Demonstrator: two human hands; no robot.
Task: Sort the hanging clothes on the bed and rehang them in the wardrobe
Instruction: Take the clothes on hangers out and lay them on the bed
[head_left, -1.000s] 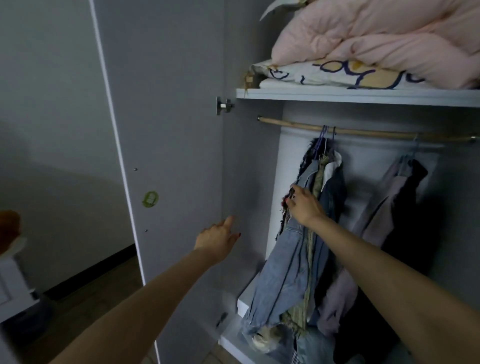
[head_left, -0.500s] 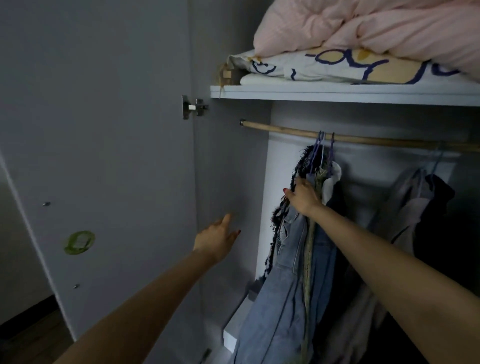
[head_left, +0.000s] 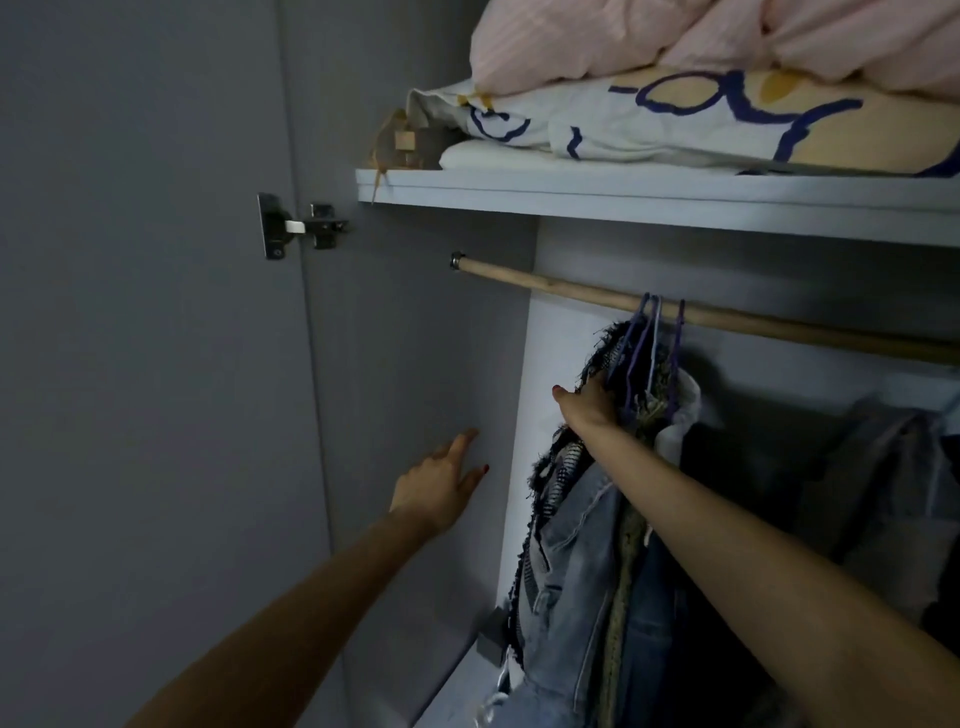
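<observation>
- Nearest us, our left hand (head_left: 434, 491) reaches with straight fingers toward the wardrobe's side panel (head_left: 415, 364).
- Farther right, our right hand (head_left: 589, 402) grips the bunched clothes (head_left: 576, 561) just below their purple hangers (head_left: 644, 338).
- Beyond, those hangers hook the wooden rail (head_left: 779, 325).

Shelf (head_left: 623, 195) carries folded white sheet (head_left: 493, 156), patterned bedding (head_left: 675, 122), pink duvet (head_left: 649, 36).

The picture is dim and grey. The brightest spots are the pink bedding (head_left: 727, 41) at 1 o'clock and the pale back panel (head_left: 550, 353) in the middle. Deep shadow hides the clothes (head_left: 878, 499) at 4 o'clock. The shelf (head_left: 623, 195) looks tilted near the edge.
</observation>
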